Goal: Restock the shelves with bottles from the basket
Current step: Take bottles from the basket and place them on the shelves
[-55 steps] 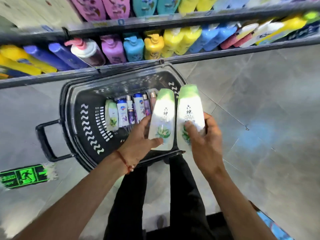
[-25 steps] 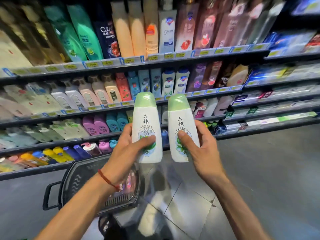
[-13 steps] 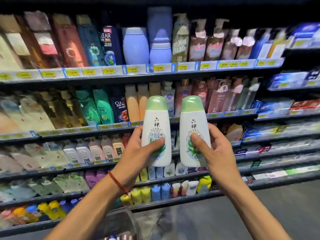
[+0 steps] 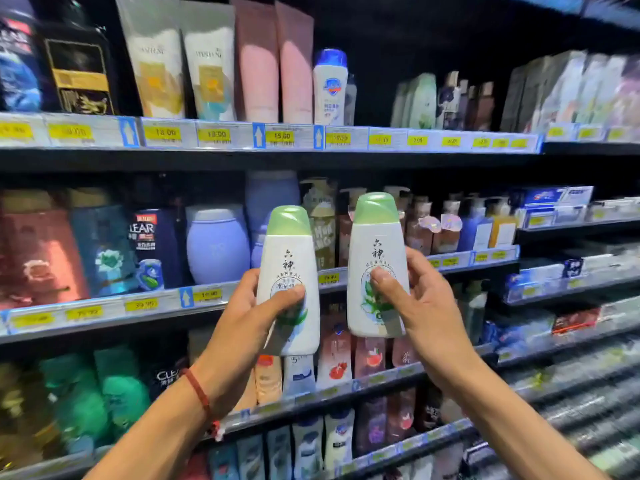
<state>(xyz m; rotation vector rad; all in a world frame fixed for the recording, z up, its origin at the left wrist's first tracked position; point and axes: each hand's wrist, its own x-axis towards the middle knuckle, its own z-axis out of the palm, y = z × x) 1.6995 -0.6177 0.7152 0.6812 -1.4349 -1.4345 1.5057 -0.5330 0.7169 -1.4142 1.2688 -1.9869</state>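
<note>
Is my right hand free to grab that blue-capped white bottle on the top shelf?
Probably not yet: the right hand grips a green-capped bottle, and the left hand holds its twin. The blue-capped bottle stands at the shelf front with nothing before it, so only the full hands hinder.

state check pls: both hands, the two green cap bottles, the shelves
left hand: grips left bottle, thumb across label
right hand: grips right bottle, thumb on label
left bottle: upright, cap closed, off the shelf
right bottle: upright, cap closed, off the shelf
shelves: stocked, price tags along the edges
</note>
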